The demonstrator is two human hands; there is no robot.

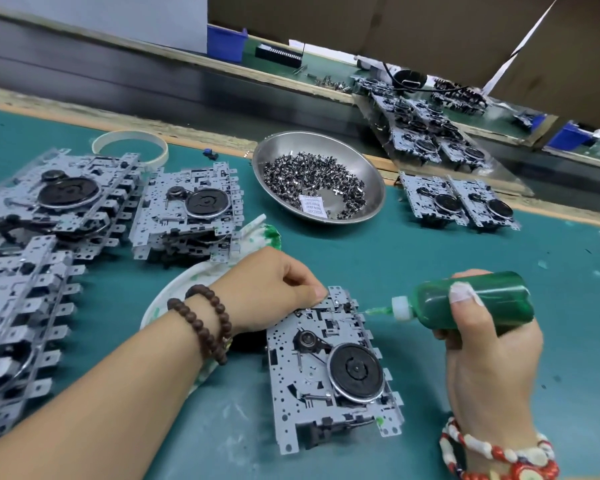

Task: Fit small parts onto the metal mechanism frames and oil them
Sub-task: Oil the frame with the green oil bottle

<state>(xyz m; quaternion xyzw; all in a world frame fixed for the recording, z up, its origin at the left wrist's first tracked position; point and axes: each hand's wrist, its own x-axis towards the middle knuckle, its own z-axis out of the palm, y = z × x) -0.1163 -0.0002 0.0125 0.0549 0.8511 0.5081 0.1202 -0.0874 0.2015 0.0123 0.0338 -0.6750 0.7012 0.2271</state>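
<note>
1. Right now my right hand (489, 344) has its grip wrapped around a translucent green squeeze bottle with a white cap and a thin nozzle (471, 299), held on its side above the teal tabletop (430, 258).
2. Its nozzle tip touches the far edge of the grey stamped-metal mechanism frame with a black flywheel (329, 368), which lies flat on the tabletop just in front of me.
3. My left hand (267, 289) has its fingers curled, pinching that frame's far left corner; whether a small part sits under the fingertips I cannot tell.
4. Under my left wrist lies a white round plate smeared with green (174, 292).
5. Stacks of similar grey metal frames (94, 216) stand to the left, touching one another.
6. Beyond the frame sits a round shiny steel bowl (317, 178) holding a heap of small dark metal parts (309, 174) and a white paper sachet.
7. Two more frames (461, 202) lie side by side to the bowl's right.
</note>
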